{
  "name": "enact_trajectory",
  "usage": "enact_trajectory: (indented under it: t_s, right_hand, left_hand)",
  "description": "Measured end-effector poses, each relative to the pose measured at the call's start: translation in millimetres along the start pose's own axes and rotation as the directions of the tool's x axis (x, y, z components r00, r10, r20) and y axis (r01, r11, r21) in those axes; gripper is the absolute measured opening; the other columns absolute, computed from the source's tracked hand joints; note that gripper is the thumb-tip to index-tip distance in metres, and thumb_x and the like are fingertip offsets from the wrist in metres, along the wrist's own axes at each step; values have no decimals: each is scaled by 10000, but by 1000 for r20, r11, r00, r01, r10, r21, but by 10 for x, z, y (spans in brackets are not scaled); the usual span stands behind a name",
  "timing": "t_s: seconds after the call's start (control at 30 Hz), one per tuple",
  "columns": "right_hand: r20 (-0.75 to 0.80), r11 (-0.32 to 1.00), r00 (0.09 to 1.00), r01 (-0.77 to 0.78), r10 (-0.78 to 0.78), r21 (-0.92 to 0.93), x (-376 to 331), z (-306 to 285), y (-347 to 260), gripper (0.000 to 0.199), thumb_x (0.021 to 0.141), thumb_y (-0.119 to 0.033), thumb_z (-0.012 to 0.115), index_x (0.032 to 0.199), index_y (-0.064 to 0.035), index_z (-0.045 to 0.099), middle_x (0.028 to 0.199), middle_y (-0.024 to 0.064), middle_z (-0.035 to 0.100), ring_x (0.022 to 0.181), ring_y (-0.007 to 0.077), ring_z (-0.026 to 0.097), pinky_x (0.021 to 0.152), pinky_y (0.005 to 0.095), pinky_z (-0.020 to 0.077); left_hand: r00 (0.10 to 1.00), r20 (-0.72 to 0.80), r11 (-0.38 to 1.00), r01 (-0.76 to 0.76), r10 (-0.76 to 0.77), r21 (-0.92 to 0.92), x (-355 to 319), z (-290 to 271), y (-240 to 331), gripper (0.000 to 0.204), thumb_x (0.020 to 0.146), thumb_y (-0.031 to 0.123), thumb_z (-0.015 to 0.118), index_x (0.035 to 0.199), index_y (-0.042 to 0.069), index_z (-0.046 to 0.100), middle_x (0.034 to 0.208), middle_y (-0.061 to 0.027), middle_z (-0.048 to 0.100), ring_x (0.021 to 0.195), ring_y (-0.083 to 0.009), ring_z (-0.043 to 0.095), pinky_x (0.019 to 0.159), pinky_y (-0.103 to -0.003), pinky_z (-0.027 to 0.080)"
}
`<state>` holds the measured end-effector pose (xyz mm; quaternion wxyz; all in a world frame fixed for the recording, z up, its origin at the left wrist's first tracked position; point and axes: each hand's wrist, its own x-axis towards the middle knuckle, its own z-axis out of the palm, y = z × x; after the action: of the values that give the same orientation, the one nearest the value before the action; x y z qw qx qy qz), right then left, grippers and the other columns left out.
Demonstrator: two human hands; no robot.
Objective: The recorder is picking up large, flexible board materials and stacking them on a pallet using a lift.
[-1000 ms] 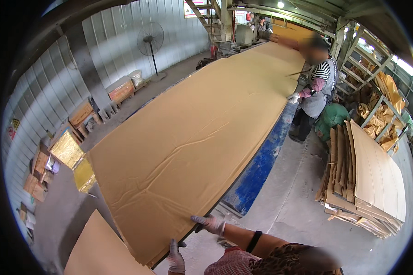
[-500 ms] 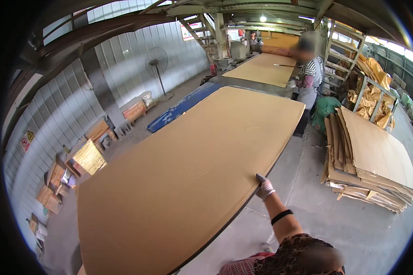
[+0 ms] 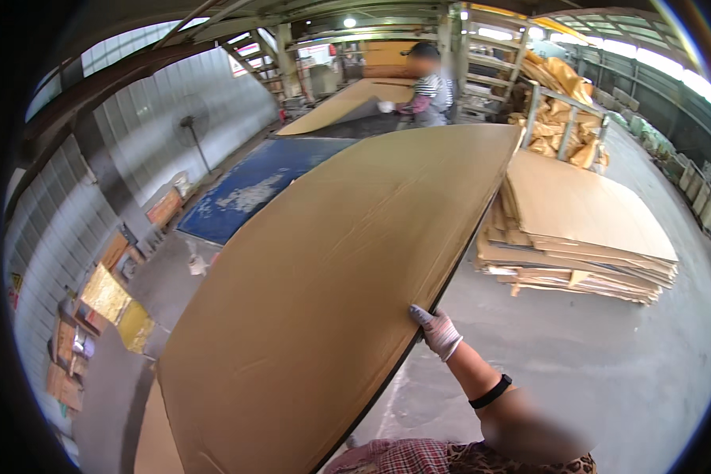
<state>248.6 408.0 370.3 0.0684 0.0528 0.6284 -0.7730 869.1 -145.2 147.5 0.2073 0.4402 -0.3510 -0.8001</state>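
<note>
brown sheet (image 3: 316, 292) swung toward stack (image 3: 592, 209); right hand (image 3: 440, 333) grips right edge

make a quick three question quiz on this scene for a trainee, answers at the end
1. True or false: the gloved right hand grips the brown sheet at its edge.
2. In this view, where is the stack of sheets relative to the brown sheet?
a) to its left
b) to its right
c) on top of it
3. What is the main colour of the worn flat surface seen between the brown sheet and the standing fan?

Key: 1 true; 2 b; 3 blue
</note>
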Motion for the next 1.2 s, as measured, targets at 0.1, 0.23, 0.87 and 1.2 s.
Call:
enact_trajectory:
  t_s: [0.1,0.23,0.87,1.2]
  right_hand:
    - [-138,991,985,115,-105,69,-363,-1147,-454,393,806,-318,622,1028,-2,551,882,30,595,738,98,534,604,234,435]
    - [-249,969,939,246,-238,2,-866,-2836,-1206,361,810,-284,606,1029,-8,525,794,32,588,606,111,539,470,233,422]
    - [-717,760,674,371,175,534,244,-7333,85,344,839,-187,537,1119,-10,445,1062,128,559,969,264,550,813,397,477]
    - [-673,628,708,427,215,650,1746,-9357,-397,344,864,-166,473,1146,27,434,1131,157,523,1039,304,500,908,432,409]
  left_hand:
    - [989,135,995,75,-66,-67,-221,780,-950,500,813,333,567,1176,8,458,1133,-131,529,1022,-224,503,895,-372,412]
    - [941,319,986,148,-116,-75,-860,2649,-1356,487,808,298,577,1172,-4,459,1119,-124,536,1011,-213,504,883,-356,414]
    - [326,938,642,-696,-114,320,-2467,9796,-5726,510,834,372,546,1133,-39,495,1162,-160,519,1058,-251,493,909,-329,377]
    - [302,849,605,-601,-433,522,-2598,12149,-7040,481,812,343,595,1098,-38,530,1121,-149,554,1033,-246,522,878,-315,406]
